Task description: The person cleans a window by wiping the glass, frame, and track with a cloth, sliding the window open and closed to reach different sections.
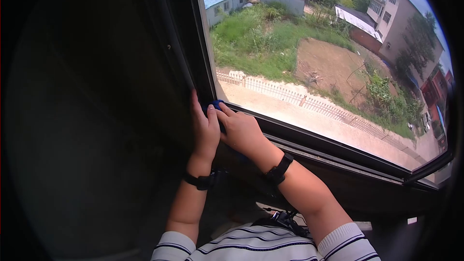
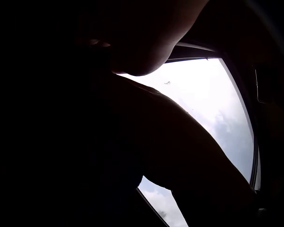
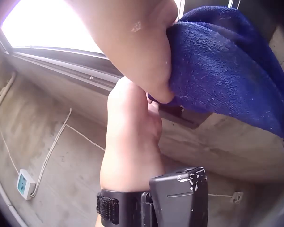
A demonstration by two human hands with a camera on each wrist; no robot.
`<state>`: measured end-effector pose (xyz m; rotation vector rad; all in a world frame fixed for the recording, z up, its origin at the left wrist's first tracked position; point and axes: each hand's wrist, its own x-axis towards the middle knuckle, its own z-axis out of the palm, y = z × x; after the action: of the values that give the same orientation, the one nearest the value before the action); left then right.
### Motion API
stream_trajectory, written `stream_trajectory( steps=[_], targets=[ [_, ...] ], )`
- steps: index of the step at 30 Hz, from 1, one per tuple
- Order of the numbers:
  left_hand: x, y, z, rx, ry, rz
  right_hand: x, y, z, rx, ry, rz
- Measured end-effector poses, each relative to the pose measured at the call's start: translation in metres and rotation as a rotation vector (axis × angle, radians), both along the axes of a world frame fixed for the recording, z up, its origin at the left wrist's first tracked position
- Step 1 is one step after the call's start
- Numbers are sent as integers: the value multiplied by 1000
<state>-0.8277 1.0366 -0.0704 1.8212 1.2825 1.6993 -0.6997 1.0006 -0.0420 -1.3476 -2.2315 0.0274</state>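
A blue cloth (image 3: 217,71) is bunched at the lower left corner of the window frame (image 1: 205,67), with its loose end hanging beyond my right hand in the right wrist view. My right hand (image 1: 243,129) grips this cloth (image 1: 216,103), fingers pointing into the corner. Beside it, my left hand (image 1: 207,133) stands with extended fingers along the dark upright of the frame, its thumb overlapping the cloth and the right fingertips in the head view. Only dark outlines of a hand (image 2: 156,52) and a forearm (image 2: 179,137) show against the bright window in the left wrist view.
The window pane (image 1: 309,77) looks out on a fence and a yard. A lower frame rail (image 1: 333,162) runs right from the corner. Below the sill, a grey wall (image 3: 61,165) carries a white thermostat (image 3: 25,184) and loose cables. Both wrists wear black straps (image 1: 279,168).
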Motion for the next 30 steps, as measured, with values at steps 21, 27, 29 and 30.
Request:
stream_trajectory(
  steps=[21,27,29,30],
  targets=[
    [4,2,27,-114,-41,-43,136,-147,34,-188,223,-492],
    [18,8,44,-131,45,-266,147,-167,27,-80,202,-575],
    [26,16,39,-218,-86,-427,148,-169,26,-66,139,-587],
    [32,17,39,-297,-212,-582,150,-170,26,-42,84,-593]
  ],
)
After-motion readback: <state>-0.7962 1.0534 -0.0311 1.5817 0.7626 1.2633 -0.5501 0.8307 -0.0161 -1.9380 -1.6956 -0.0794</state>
